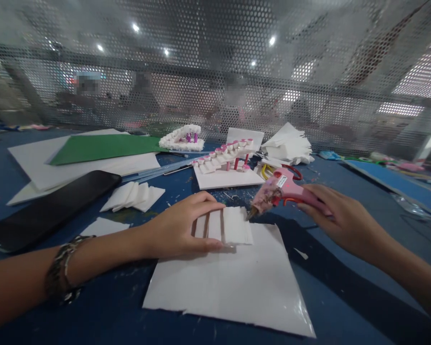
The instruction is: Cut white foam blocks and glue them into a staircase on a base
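Observation:
My left hand [181, 227] grips a row of overlapping white foam pieces [235, 225] between thumb and fingers, like small steps. These pieces rest on a white sheet [233, 287] with a ragged front edge. In my right hand [341, 218] is a pink hot glue gun [290, 189], my fingers wrapped round its handle. Its dirty nozzle points down and left, right at the end of the white pieces; whether it touches them I cannot tell. Beyond my left wrist lies a small pile of white squares [134, 195].
A black phone [53, 211] lies at left near a green sheet [107, 147] and clear glue sticks [165, 167]. Behind stand a small stair model [230, 177], a white-bordered model [181, 139] and a pile of white pieces [289, 143]. A blue board [398, 182] lies right.

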{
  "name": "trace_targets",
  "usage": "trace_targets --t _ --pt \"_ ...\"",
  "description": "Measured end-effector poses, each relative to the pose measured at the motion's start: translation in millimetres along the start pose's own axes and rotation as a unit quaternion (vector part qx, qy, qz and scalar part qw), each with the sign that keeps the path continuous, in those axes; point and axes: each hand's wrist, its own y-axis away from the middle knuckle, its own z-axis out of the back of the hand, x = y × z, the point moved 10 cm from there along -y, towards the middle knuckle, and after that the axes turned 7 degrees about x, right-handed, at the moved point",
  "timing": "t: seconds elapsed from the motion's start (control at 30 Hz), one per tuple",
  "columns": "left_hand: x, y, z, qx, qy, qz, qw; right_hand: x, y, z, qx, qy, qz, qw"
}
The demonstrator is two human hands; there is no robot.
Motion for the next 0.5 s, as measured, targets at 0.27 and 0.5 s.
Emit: trace_targets --t 0.27,0.5 --pt "0 1 -2.4 0.004 -0.011 -0.001 1.000 -14 0 2 -0.020 0.055 -0.089 0.994" --pt "11 2 31.1 0.006 -0.055 0.042 0.998 -59 1 7 0.037 0.052 -0.190 0.980"
